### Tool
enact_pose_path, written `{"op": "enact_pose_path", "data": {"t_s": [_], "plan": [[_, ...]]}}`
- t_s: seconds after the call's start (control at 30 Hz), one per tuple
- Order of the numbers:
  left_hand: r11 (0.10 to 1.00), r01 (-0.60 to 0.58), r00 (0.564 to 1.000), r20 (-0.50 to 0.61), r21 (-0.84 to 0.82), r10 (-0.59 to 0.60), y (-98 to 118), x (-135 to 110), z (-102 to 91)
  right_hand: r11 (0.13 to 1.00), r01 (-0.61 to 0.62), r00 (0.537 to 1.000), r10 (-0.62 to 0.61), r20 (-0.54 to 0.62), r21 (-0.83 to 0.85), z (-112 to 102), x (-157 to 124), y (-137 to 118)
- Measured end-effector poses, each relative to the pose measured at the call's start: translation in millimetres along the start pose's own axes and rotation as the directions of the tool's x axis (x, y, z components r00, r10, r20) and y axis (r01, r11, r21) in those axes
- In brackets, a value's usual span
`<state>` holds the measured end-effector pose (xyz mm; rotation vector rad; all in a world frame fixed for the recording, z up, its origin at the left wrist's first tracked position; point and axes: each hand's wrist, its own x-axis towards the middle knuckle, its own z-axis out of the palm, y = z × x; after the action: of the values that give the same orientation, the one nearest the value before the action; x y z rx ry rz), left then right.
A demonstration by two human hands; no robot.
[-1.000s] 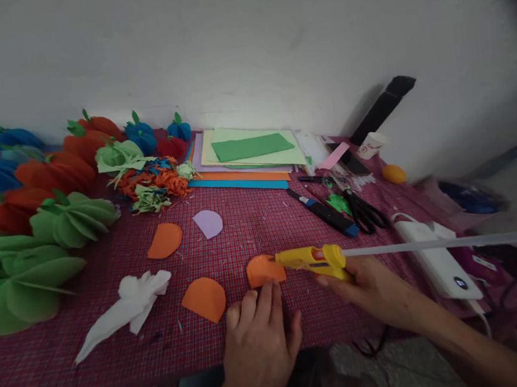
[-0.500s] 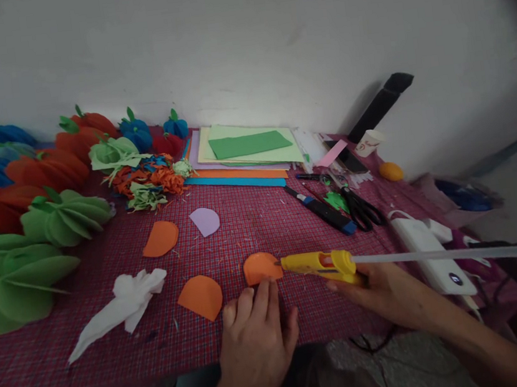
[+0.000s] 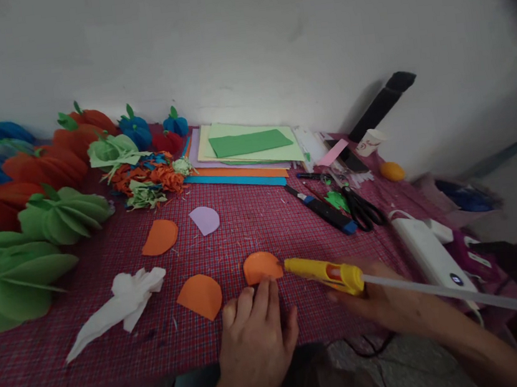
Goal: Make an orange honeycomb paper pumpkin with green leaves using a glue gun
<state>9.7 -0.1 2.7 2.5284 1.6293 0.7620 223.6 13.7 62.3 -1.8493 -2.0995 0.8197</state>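
My right hand (image 3: 384, 297) grips a yellow glue gun (image 3: 324, 271) with a long clear glue stick (image 3: 460, 297) trailing back to the right. The gun's nozzle touches the right edge of a small folded orange paper piece (image 3: 260, 266) on the red checked cloth. My left hand (image 3: 256, 335) lies flat on the cloth just below that piece, fingers stretched toward it and holding nothing. A second orange half-round (image 3: 201, 295) lies to the left of my left hand.
Crumpled white tissue (image 3: 121, 301), an orange cutout (image 3: 160, 236) and a lilac cutout (image 3: 206, 219) lie on the cloth. Paper pumpkins (image 3: 53, 212) crowd the left. Coloured sheets (image 3: 248, 147), a cutter (image 3: 324, 210), scissors (image 3: 361, 209) and a white power bank (image 3: 428, 248) lie behind and right.
The glue gun's rear has dipped, so the glue stick now slopes down to the right. Its nozzle stays at the orange piece. My left hand has barely moved.
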Motion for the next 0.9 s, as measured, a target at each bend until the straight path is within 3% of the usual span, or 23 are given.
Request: {"op": "enact_pose_path", "data": {"t_s": [0.27,0.57,0.9], "plan": [[1.000,-0.001,1.000,-0.010,-0.012,0.000,-0.5,-2.0,1.4,0.993,-0.071,0.995,0.064,0.082,0.091,-1.9,-1.5,-1.2],[1.000,-0.008,1.000,-0.026,-0.008,0.007,-0.3,-0.9,1.7,0.976,-0.166,0.979,0.147,0.141,0.138,-14.3,3.4,-22.2],[1.000,-0.002,1.000,-0.017,-0.017,0.001,-0.3,-1.6,3.5,0.975,-0.192,0.970,0.170,0.174,0.116,-10.3,5.1,-14.0]]}}
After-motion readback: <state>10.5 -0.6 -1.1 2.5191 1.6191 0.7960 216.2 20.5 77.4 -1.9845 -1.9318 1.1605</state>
